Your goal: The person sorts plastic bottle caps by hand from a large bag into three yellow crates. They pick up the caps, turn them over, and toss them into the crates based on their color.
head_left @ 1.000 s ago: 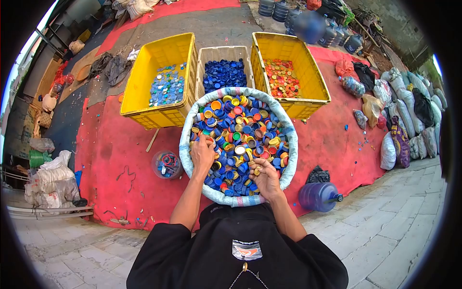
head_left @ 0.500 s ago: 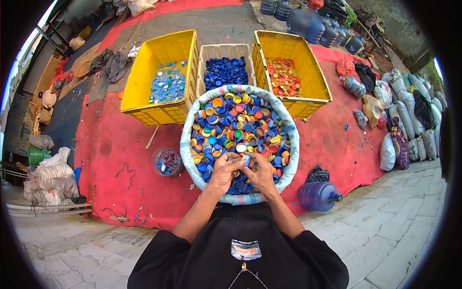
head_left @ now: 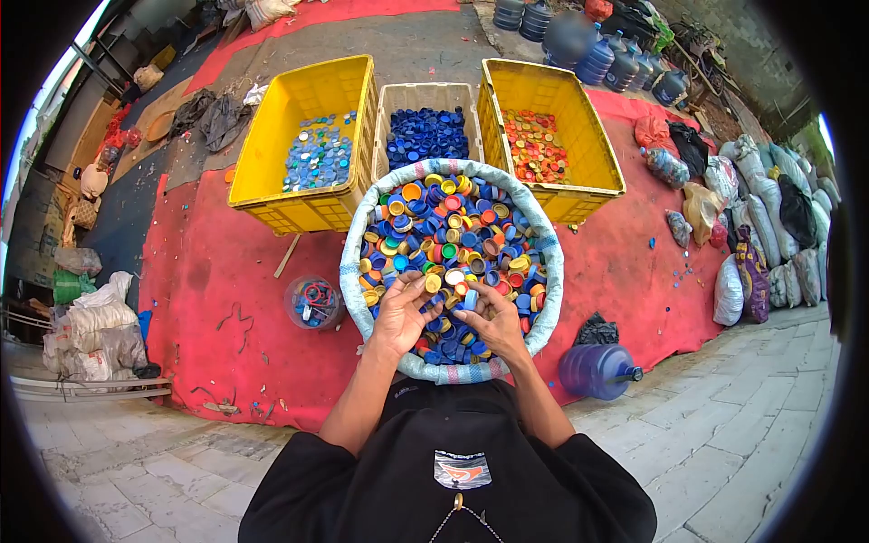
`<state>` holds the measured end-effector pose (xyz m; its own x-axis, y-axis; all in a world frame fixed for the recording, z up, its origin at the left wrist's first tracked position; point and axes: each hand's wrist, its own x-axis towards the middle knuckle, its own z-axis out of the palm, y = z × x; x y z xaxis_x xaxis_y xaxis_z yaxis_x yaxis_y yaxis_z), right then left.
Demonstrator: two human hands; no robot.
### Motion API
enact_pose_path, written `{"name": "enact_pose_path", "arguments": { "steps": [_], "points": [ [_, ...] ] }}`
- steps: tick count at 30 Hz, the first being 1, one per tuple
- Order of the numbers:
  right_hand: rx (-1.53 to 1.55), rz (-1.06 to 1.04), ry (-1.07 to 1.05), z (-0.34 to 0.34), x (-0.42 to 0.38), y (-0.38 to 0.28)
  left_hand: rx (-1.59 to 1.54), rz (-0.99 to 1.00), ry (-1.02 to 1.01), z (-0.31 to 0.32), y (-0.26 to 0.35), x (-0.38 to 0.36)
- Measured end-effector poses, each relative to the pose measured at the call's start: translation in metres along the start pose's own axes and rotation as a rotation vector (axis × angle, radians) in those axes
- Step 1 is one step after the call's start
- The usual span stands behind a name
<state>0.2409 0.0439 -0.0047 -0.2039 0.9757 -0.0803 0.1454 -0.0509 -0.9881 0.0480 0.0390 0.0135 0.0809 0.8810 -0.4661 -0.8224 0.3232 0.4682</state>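
The basket [head_left: 351, 271] is filled with caps [head_left: 468, 240]. A yellow cap [head_left: 433, 283], facing up, is pinched by the left hand [head_left: 401, 315]; a blue cap [head_left: 471, 299], by the right hand [head_left: 495, 322].

Soft daylight, black-cornered fisheye distortion

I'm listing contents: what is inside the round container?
The round container holds a mixed heap of caps, blue, yellow, red, orange and green among them. The left hand and right hand cover some, and the top layer hides the bottom.
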Motion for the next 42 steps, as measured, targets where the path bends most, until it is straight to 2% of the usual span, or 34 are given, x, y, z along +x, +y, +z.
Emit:
{"name": "enact_pose_path", "arguments": {
  "steps": [7, 11, 19, 23, 24, 31, 35, 39, 42],
  "points": [
    [-0.174, 0.103, -0.046, -0.01, 0.0, 0.008, -0.326, -0.096, -0.236, -0.013, 0.005, 0.003],
    [-0.195, 0.081, 0.036, -0.01, 0.001, 0.013, -0.457, -0.141, -0.178, -0.028, -0.01, 0.013],
    [-0.35, 0.062, 0.184, -0.034, 0.033, 0.016, -0.445, -0.191, -0.174, -0.037, -0.014, 0.01],
    [0.014, 0.143, 0.212, -0.053, 0.066, 0.025, -0.379, -0.172, -0.138, -0.037, -0.015, 0.01],
    [0.027, 0.196, 0.211, -0.056, 0.073, 0.016, -0.361, -0.161, -0.135, -0.036, -0.015, 0.01],
    [-0.574, 0.069, 0.221, -0.069, 0.124, 0.037, -0.31, -0.159, -0.11, -0.036, -0.012, 0.006],
    [-0.657, 0.027, 0.274, -0.062, 0.139, 0.049, -0.314, -0.163, -0.105, -0.037, -0.008, 0.003],
    [-0.745, 0.209, 0.337, -0.053, 0.14, 0.031, -0.303, -0.145, -0.093, -0.038, -0.005, 0.001],
    [-0.808, 0.258, 0.324, -0.046, 0.139, 0.016, -0.319, -0.14, -0.115, -0.042, -0.005, 0.003]
  ]
}}
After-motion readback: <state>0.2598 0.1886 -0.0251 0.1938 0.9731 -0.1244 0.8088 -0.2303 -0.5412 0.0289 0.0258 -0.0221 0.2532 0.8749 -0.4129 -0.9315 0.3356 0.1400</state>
